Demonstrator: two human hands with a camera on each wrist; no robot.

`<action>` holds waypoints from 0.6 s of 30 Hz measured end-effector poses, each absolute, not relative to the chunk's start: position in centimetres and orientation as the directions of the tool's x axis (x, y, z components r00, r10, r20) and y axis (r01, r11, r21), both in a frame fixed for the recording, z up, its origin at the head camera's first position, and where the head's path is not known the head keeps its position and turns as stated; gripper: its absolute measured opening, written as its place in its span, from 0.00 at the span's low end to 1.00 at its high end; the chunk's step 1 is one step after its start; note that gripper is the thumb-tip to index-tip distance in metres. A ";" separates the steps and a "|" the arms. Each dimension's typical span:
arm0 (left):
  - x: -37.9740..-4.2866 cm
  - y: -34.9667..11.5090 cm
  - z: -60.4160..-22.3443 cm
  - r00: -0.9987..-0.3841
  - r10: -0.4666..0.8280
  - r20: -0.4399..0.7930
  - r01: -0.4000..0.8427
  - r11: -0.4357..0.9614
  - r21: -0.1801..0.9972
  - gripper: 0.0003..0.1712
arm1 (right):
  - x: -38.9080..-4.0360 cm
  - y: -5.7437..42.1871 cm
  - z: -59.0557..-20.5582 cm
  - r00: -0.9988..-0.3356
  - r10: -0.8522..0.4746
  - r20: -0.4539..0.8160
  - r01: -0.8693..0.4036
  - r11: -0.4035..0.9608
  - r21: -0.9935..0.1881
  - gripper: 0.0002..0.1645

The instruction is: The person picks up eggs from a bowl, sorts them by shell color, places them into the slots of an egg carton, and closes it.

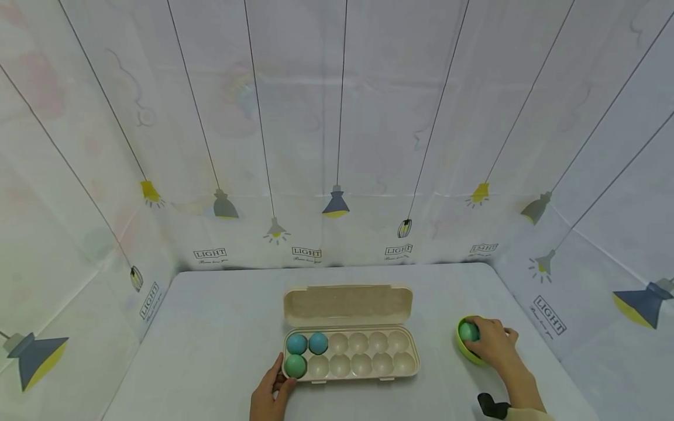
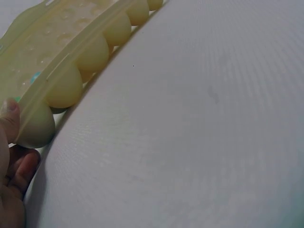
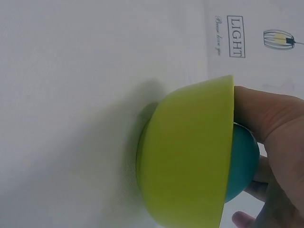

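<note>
An egg carton (image 1: 337, 374) stands open on the table, its lid (image 1: 347, 305) folded back. Two blue eggs (image 1: 308, 344) sit in its back row at the left, and a green egg (image 1: 295, 366) in the front left cup. My left hand (image 1: 271, 393) grips the carton's front left corner; in the left wrist view the thumb (image 2: 10, 116) lies at the rim with the fingers lower down. On the right, my right hand (image 1: 494, 340) reaches into a yellow-green bowl (image 1: 470, 354) and pinches a green egg (image 3: 243, 161), which shows above the rim.
A white cloth covers the table (image 1: 221, 339). Behind and at both sides hang white sheets (image 1: 368, 128) printed with lamps. A black strap (image 1: 492, 406) is at the right wrist, by a light sleeve.
</note>
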State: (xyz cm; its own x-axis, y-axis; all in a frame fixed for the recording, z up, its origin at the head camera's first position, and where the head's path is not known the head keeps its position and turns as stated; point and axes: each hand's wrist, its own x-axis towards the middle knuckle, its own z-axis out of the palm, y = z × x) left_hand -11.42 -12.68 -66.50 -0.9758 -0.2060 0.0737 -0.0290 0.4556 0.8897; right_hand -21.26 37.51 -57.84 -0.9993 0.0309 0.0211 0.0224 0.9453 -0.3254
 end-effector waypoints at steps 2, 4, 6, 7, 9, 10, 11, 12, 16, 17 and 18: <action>-11.4 -12.7 -66.6 -0.974 -0.208 0.086 -0.020 0.461 0.887 0.38 | -21.3 37.5 -58.0 -0.999 0.042 0.032 0.029 0.945 -0.326 0.35; -11.4 -12.7 -66.7 -0.973 -0.208 0.095 -0.013 0.465 0.885 0.38 | -21.2 37.5 -58.1 -0.997 0.055 0.046 0.037 0.944 -0.329 0.36; -11.4 -12.6 -66.8 -0.973 -0.209 0.102 -0.007 0.466 0.885 0.37 | -21.1 37.6 -58.3 -0.996 0.064 0.058 0.040 0.940 -0.338 0.36; -11.4 -12.6 -66.8 -0.973 -0.210 0.101 -0.008 0.464 0.886 0.37 | -21.1 37.6 -58.3 -0.996 0.065 0.066 0.039 0.938 -0.343 0.37; -11.4 -12.6 -66.8 -0.973 -0.209 0.100 -0.007 0.459 0.888 0.37 | -21.0 37.6 -58.2 -0.994 0.065 0.083 0.031 0.933 -0.357 0.37; -11.4 -12.6 -66.7 -0.973 -0.208 0.096 -0.011 0.459 0.888 0.37 | -20.9 37.6 -58.1 -0.994 0.064 0.090 0.027 0.931 -0.363 0.37; -11.4 -12.6 -66.7 -0.973 -0.209 0.094 -0.011 0.454 0.891 0.37 | -20.9 37.6 -58.0 -0.993 0.063 0.097 0.023 0.929 -0.370 0.37; -11.4 -12.6 -66.6 -0.974 -0.207 0.095 -0.010 0.455 0.891 0.37 | -20.8 37.6 -57.9 -0.993 0.062 0.104 0.018 0.928 -0.373 0.38; -11.4 -12.6 -66.4 -0.975 -0.201 0.090 -0.012 0.459 0.888 0.38 | -20.5 37.3 -57.4 -0.989 0.058 0.134 0.003 0.924 -0.382 0.37; -11.3 -12.6 -66.4 -0.975 -0.202 0.091 -0.011 0.457 0.890 0.38 | -20.3 37.3 -57.3 -0.988 0.061 0.142 0.001 0.922 -0.387 0.37; -11.3 -12.6 -66.4 -0.976 -0.201 0.089 -0.013 0.458 0.889 0.38 | -20.2 37.2 -57.2 -0.986 0.062 0.153 -0.003 0.920 -0.392 0.37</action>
State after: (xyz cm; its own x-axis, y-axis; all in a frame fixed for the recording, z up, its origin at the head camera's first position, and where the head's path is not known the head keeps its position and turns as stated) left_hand -11.31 -12.60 -66.38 -0.9755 -0.2010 0.0892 -0.0132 0.4583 0.8887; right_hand -20.21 37.16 -57.18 -0.9863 0.0619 0.1528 -0.0030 0.9200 -0.3919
